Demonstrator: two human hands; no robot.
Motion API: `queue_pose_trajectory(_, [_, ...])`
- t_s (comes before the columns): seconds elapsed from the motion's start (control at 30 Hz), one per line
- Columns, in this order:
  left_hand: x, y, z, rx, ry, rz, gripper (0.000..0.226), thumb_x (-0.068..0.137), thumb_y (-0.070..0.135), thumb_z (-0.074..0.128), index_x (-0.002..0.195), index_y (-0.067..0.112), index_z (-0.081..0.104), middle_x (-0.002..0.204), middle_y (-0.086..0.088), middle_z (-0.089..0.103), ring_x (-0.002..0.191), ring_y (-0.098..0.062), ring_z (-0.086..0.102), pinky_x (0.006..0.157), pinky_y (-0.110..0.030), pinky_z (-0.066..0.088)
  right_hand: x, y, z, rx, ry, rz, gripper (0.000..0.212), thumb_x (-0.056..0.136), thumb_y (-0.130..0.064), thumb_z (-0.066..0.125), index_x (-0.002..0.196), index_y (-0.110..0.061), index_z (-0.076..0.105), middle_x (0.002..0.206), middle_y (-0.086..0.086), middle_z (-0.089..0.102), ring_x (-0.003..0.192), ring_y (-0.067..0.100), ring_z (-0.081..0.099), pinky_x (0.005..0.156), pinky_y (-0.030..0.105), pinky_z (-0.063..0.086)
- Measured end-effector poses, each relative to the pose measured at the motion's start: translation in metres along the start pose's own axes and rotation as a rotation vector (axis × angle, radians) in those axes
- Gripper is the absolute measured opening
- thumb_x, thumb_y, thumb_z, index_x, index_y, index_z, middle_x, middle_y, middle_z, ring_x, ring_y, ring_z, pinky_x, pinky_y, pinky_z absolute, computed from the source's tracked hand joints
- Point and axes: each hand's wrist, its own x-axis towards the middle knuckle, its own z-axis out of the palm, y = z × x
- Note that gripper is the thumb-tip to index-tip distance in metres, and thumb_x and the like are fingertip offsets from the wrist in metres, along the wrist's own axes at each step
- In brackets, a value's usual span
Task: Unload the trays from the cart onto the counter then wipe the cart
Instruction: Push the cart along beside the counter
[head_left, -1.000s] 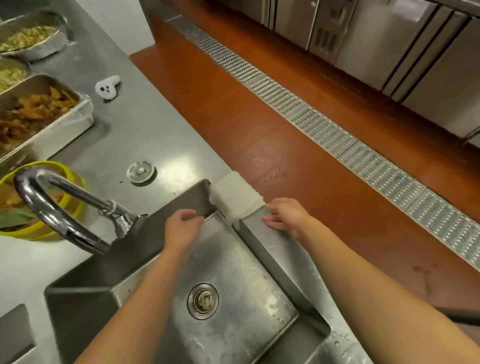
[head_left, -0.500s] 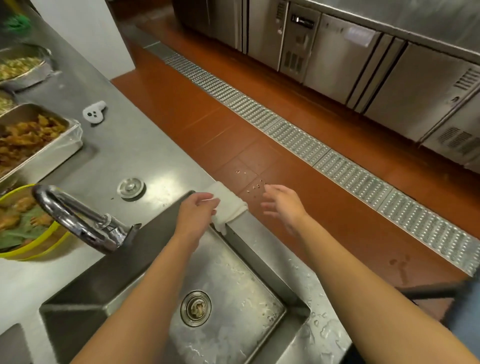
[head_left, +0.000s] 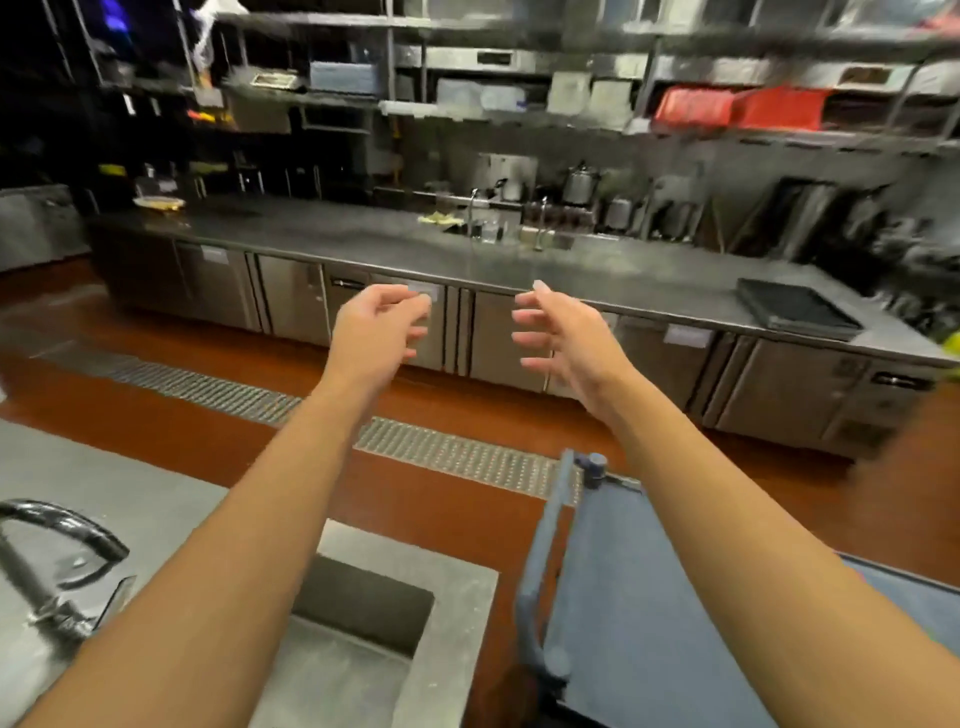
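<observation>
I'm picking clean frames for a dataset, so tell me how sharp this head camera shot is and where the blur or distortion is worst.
Head view: strong motion blur on the shelves and far counter; the left hand and right hand, both empty with loose fingers, are only slightly smeared; the blue cart and sink are soft; wide-angle bending shows along the counter edge; upper left is very dark.

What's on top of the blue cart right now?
The cart top shows bare blue surface with no trays visible. The right forearm crosses above it and hides a strip, and the cart's near end runs out of frame, so those parts cannot be seen.
</observation>
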Motion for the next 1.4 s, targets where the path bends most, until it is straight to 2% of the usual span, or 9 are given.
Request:
queue_pose_trajectory(0.2, [-0.101,0.125,0.111,-0.056,-0.229,0.159,0.016,0.099,0.030,0.065,0.113,0.022,0.067,0.110,-0.003,0.075,0.100,-0.020,0.074,0.079,-0.033,0.058,-0.141,-0.098,-0.151,-0.081,0.256,-0.115,0.040,0.104,-0.053,0.046,0.121,-0.025,0.069,0.129,0.006,0.067,0.118,0.027,0.066,0.102,0.052,0.053])
queue_pose_trajectory(0.33, [-0.157,0.177,0.164,-0.137,-0.318,0.215,0.008,0.099,0.028,0.065,0.106,0.024,0.068,0.111,-0.007,0.075,0.100,-0.024,0.074,0.084,-0.040,0.057,-0.221,-0.131,-0.220,-0.107,0.370,-0.150,0.039,0.104,-0.051,0.047,0.123,-0.025,0.068,0.127,0.003,0.068,0.118,0.026,0.066,0.100,0.049,0.054])
queue_pose_trajectory(0.47, [-0.220,0.213,0.223,-0.197,-0.419,0.250,0.013,0.099,0.032,0.065,0.108,0.023,0.068,0.110,-0.006,0.076,0.099,-0.023,0.073,0.081,-0.038,0.055,-0.303,-0.150,-0.284,-0.128,0.466,-0.184,0.043,0.100,-0.056,0.048,0.123,-0.026,0.069,0.127,0.001,0.069,0.116,0.023,0.068,0.103,0.055,0.053])
queue_pose_trajectory(0.57, [-0.274,0.235,0.269,-0.222,-0.483,0.272,0.016,0.097,0.037,0.066,0.109,0.027,0.068,0.109,-0.001,0.077,0.102,-0.023,0.074,0.085,-0.039,0.057,-0.369,-0.162,-0.331,-0.160,0.538,-0.195,0.043,0.103,-0.054,0.046,0.127,-0.025,0.067,0.128,0.001,0.068,0.116,0.022,0.067,0.103,0.054,0.053])
queue_pose_trajectory(0.7, [-0.339,0.253,0.319,-0.254,-0.516,0.286,0.018,0.098,0.037,0.064,0.113,0.026,0.068,0.110,-0.001,0.076,0.103,-0.021,0.073,0.090,-0.042,0.058,-0.444,-0.168,-0.386,-0.209,0.586,-0.171,0.044,0.104,-0.055,0.044,0.130,-0.025,0.065,0.129,0.000,0.068,0.117,0.019,0.067,0.103,0.053,0.053])
queue_pose_trajectory(0.9, [-0.438,0.268,0.390,-0.280,-0.568,0.247,0.014,0.100,0.034,0.063,0.111,0.026,0.067,0.110,-0.002,0.076,0.102,-0.023,0.074,0.084,-0.037,0.058,-0.550,-0.168,-0.455,-0.227,0.637,-0.147,0.044,0.107,-0.048,0.042,0.134,-0.020,0.063,0.131,0.003,0.066,0.120,0.021,0.065,0.104,0.053,0.052])
queue_pose_trajectory(1.03, [-0.488,0.272,0.430,-0.265,-0.604,0.230,0.016,0.100,0.035,0.063,0.113,0.026,0.067,0.110,-0.001,0.075,0.101,-0.020,0.074,0.086,-0.038,0.059,-0.610,-0.161,-0.489,-0.254,0.658,-0.118,0.046,0.107,-0.049,0.041,0.135,-0.020,0.062,0.132,0.003,0.066,0.120,0.021,0.064,0.103,0.051,0.054])
queue_pose_trajectory(1.3, [-0.540,0.263,0.499,-0.227,-0.614,0.192,0.023,0.101,0.037,0.062,0.119,0.023,0.066,0.113,-0.003,0.074,0.103,-0.022,0.073,0.082,-0.035,0.058,-0.665,-0.131,-0.556,-0.241,0.671,-0.054,0.048,0.107,-0.052,0.039,0.136,-0.021,0.062,0.132,0.002,0.065,0.120,0.019,0.063,0.103,0.050,0.053])
queue_pose_trajectory(1.4, [-0.548,0.250,0.532,-0.211,-0.600,0.153,0.021,0.101,0.036,0.061,0.117,0.023,0.067,0.111,-0.002,0.075,0.102,-0.021,0.073,0.088,-0.038,0.060,-0.673,-0.106,-0.587,-0.208,0.691,-0.027,0.047,0.107,-0.052,0.040,0.134,-0.023,0.063,0.129,0.001,0.066,0.118,0.018,0.065,0.102,0.050,0.054])
